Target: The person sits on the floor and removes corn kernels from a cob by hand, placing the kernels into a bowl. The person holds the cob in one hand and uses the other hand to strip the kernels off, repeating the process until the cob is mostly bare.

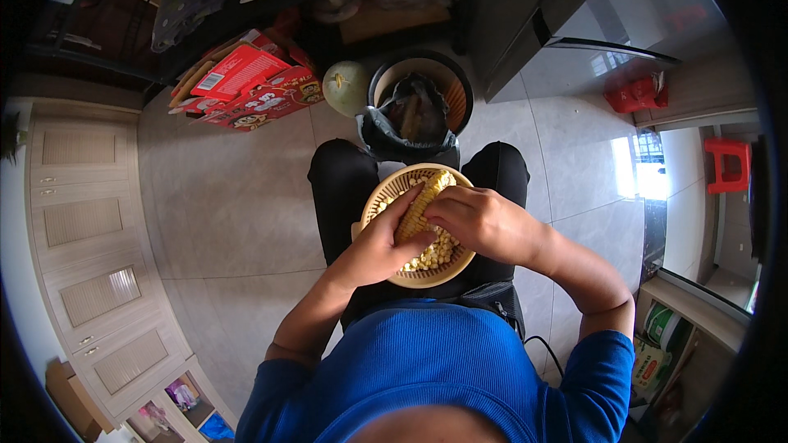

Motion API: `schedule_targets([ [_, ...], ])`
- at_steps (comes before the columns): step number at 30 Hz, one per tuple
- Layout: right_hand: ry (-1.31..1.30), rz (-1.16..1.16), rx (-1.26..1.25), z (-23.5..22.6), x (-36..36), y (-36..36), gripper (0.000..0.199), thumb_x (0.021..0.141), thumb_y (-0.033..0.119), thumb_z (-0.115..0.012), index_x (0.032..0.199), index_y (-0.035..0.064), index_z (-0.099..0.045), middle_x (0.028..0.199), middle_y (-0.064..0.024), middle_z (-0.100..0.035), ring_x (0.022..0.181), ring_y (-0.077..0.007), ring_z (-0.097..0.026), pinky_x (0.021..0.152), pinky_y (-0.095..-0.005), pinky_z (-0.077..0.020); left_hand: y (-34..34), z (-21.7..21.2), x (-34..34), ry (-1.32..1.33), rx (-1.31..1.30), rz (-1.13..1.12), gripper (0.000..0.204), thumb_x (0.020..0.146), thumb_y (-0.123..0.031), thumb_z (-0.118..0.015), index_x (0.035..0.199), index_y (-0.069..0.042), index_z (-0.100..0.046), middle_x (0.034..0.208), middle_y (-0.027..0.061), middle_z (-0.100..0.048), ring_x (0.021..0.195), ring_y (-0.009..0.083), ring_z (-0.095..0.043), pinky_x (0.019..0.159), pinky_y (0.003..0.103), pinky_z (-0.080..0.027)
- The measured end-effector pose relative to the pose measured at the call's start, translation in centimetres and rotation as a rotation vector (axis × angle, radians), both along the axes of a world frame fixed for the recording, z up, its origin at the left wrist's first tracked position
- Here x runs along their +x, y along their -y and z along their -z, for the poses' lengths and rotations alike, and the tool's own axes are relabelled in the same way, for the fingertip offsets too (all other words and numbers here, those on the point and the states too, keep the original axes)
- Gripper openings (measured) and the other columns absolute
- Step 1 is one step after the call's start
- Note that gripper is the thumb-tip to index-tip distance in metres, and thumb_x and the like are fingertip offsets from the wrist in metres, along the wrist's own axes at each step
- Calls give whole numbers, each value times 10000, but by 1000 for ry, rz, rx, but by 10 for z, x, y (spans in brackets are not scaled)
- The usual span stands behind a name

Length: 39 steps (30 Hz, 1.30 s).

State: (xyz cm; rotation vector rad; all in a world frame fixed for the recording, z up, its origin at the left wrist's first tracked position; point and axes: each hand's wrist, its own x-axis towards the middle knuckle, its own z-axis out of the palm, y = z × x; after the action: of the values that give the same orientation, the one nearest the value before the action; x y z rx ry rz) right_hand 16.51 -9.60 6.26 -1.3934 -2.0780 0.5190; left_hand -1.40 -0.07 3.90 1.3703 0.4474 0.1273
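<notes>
A corn cob (420, 212) with yellow kernels is held at a slant over a round cream plastic basket (371, 212). My left hand (379, 239) is closed around the cob's lower left side. From the right, my right hand (478, 217) is curled against the cob, its thumb and fingers pressed to the kernels; some fingertips are hidden. Loose corn kernels (433, 258) lie in the slotted basket, which rests on my lap between my thighs.
Beyond my knees stands a round bin (461, 86) with a dark plastic bag (386, 131) over its near rim. Left of it are a pale green melon (345, 88) and a red cardboard box (254, 82). A dark shelf and grey cabinet stand behind; a red stool (727, 166) is far right.
</notes>
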Motion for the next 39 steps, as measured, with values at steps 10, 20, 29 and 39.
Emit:
schedule_targets([
  [10, -197, 69, -167, -8, -1, -7, 154, 748, 26, -591, 888, -38, -594, 847, -152, -613, 778, -291, -612, 712, -332, -512, 3, -9, 2, -91, 153, -9, 655, 816, -100, -635, 1344, 42, -276, 1236, 199, -457, 1119, 235, -487, 930, 310, -406],
  [20, -354, 333, -386, -9, -10, -13, 99, 780, 48, -619, 852, -20, -629, 778, -149, -640, 695, -259, -638, 649, -309, -523, 14, -9, 8, -125, 557, -146, 632, 817, -90, -624, 1341, 10, -284, 1199, 236, -507, 1089, 319, -545, 889, 339, -448],
  [29, -324, 382, -342, -10, -16, -14, 89, 780, 34, -614, 841, -30, -604, 786, -156, -611, 707, -283, -622, 638, -331, -506, 13, -14, 12, -138, 569, -207, 638, 805, -55, -622, 1340, 19, -281, 1219, 244, -484, 1134, 340, -502, 936, 346, -406],
  [39, -357, 412, -159, -12, -19, -19, 89, 777, 39, -592, 810, -33, -551, 764, -168, -579, 719, -316, -593, 646, -358, -496, 8, -13, 15, -62, 591, -243, 621, 806, -3, -605, 1333, 50, -280, 1231, 229, -471, 1157, 274, -479, 957, 337, -384],
])
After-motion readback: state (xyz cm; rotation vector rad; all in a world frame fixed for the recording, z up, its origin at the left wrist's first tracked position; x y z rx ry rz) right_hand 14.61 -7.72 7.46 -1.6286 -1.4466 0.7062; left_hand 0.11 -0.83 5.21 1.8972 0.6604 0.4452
